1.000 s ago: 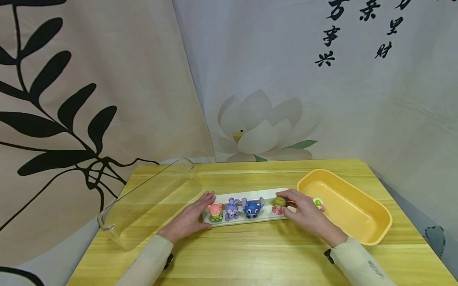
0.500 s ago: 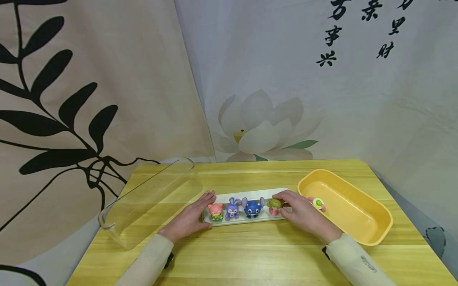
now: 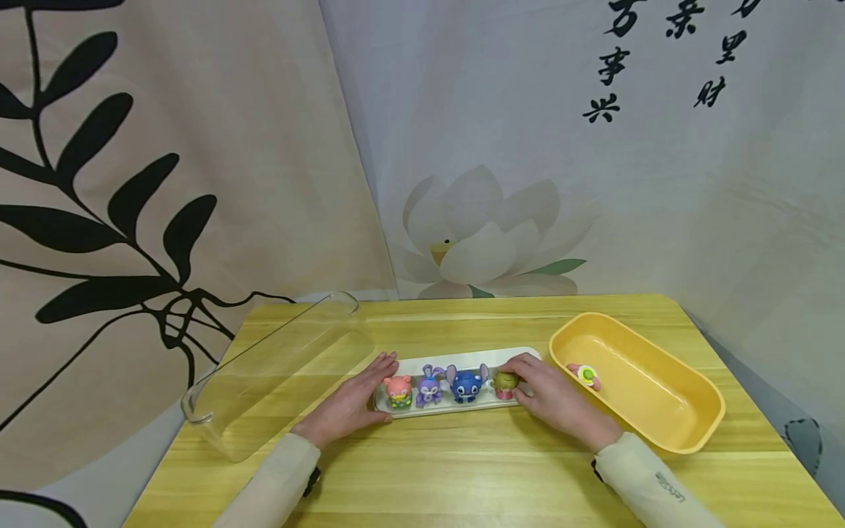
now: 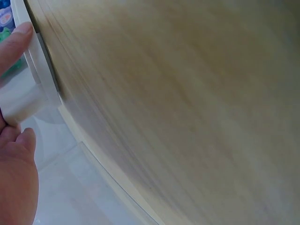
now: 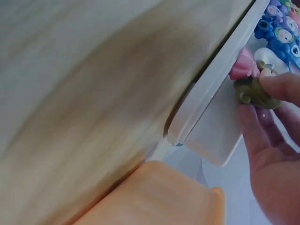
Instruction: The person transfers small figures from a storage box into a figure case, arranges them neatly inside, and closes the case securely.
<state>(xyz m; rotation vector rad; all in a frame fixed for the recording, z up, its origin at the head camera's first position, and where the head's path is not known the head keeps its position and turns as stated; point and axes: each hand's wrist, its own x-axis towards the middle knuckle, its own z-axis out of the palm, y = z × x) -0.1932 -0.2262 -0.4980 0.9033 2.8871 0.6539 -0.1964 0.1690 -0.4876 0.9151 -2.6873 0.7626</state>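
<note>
A long white display tray (image 3: 449, 409) lies on the table with stepped rows and a line of small toy figurines. My left hand (image 3: 350, 396) holds its left end, thumb at the near corner and fingers at the far one. My right hand (image 3: 551, 392) pinches a green-headed figurine (image 3: 505, 383) with a pink lower body at the right of the line. In the right wrist view, thumb and fingers close about its green head (image 5: 255, 93). Beside it stand a blue big-eared figurine (image 3: 465, 385), a purple rabbit figurine (image 3: 429, 387) and a pink bear-eared figurine (image 3: 398, 391).
A yellow plastic tub (image 3: 650, 385) sits on the right, with one pink figurine (image 3: 584, 375) with a green-and-yellow round part inside it. On the left lies a large clear plastic cover (image 3: 277, 381). Fabric with printed leaves and writing hangs behind the wooden table (image 3: 462, 477).
My right hand has moved slightly left with the green-headed figurine, bringing it closer to the blue one. More of the pink figurine in the tub shows. The left hand has stayed put.
</note>
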